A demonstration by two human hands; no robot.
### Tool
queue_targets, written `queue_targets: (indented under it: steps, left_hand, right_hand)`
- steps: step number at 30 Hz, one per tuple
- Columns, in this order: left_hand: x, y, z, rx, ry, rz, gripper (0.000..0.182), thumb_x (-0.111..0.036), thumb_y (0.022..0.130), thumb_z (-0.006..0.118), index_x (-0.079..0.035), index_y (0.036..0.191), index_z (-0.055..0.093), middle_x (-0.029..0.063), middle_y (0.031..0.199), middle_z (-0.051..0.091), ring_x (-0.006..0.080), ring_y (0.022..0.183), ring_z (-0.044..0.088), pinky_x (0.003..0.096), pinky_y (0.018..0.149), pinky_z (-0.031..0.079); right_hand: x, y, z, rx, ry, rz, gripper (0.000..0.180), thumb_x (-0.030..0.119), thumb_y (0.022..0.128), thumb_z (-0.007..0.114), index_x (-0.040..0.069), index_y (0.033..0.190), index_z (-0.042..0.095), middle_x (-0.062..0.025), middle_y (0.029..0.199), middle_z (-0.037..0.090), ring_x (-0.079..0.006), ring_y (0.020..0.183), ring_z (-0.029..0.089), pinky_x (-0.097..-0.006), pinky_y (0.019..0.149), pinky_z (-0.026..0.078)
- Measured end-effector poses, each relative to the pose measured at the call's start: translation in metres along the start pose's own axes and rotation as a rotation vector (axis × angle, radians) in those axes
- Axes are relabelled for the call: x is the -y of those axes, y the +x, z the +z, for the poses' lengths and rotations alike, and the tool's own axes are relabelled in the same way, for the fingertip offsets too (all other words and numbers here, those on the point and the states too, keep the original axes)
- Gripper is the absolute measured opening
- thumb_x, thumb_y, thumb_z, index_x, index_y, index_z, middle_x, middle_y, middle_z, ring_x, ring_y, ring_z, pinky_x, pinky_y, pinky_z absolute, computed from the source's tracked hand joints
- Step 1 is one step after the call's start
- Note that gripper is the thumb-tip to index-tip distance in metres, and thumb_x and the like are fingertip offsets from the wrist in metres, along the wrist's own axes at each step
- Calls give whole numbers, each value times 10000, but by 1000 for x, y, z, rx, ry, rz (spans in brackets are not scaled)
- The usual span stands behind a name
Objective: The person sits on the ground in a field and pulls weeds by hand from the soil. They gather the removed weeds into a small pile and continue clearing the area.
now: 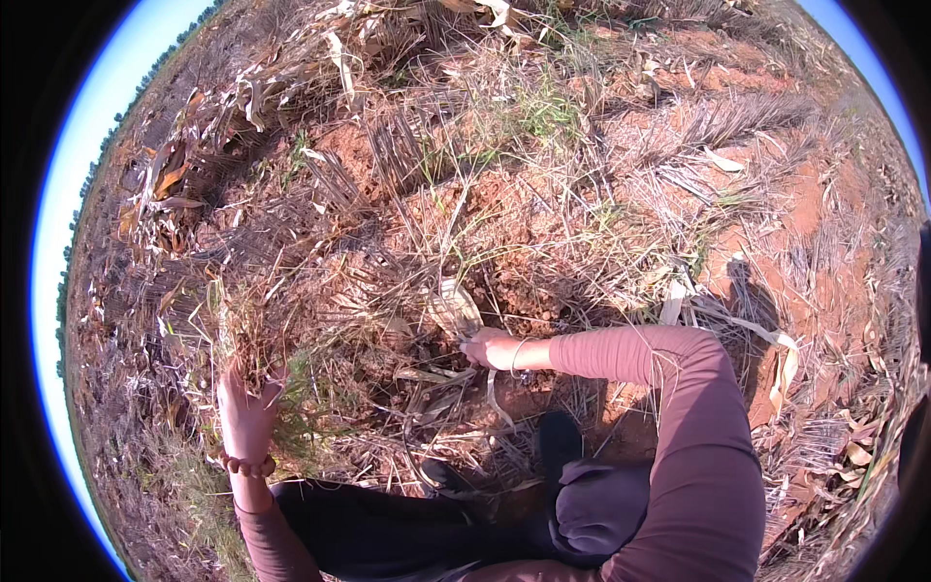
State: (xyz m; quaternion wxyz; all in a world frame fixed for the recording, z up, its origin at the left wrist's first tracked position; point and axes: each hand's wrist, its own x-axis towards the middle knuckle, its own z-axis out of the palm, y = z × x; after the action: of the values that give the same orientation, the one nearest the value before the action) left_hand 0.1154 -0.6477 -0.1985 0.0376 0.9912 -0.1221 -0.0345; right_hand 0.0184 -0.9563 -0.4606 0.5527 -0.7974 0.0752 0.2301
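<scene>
My left hand (247, 407), with a beaded bracelet at the wrist, is at the left among a clump of dry and green grass (247, 327); its fingertips are partly hidden by the stems, so its grip is unclear. Near the centre, my right hand (492, 349) has its fingers closed on the lower end of a pale dry leaf husk (457, 309), just above the soil. A thin bangle circles that wrist. Loose reddish soil (538, 298) and straw lie around the right hand.
My shoes (560, 440) and dark-trousered legs (393, 520) are close below the hands. Dry corn leaves (171, 178) lie heaped at the upper left. Green weeds (549, 109) grow farther up, and a curled dry leaf (785, 364) lies right of my right arm.
</scene>
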Motion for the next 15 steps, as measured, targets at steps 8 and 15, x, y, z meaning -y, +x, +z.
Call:
queue_targets:
  steps: [8,15]
  left_hand:
    - [-37,-20,30,168,-319,324,319,-92,777,666,-24,1080,595,155,1011,617,229,905,609,357,785,472]
    - [-56,-25,37,641,-638,112,378,-128,829,635,-20,1178,537,99,996,636,202,958,589,330,868,453]
  right_hand:
    - [105,-63,51,942,132,146,296,280,921,420,65,805,587,8,602,483,-100,462,460,-245,371,356]
    - [168,-67,-8,1082,551,67,342,374,962,444,98,779,534,109,575,322,3,476,288,-178,416,236]
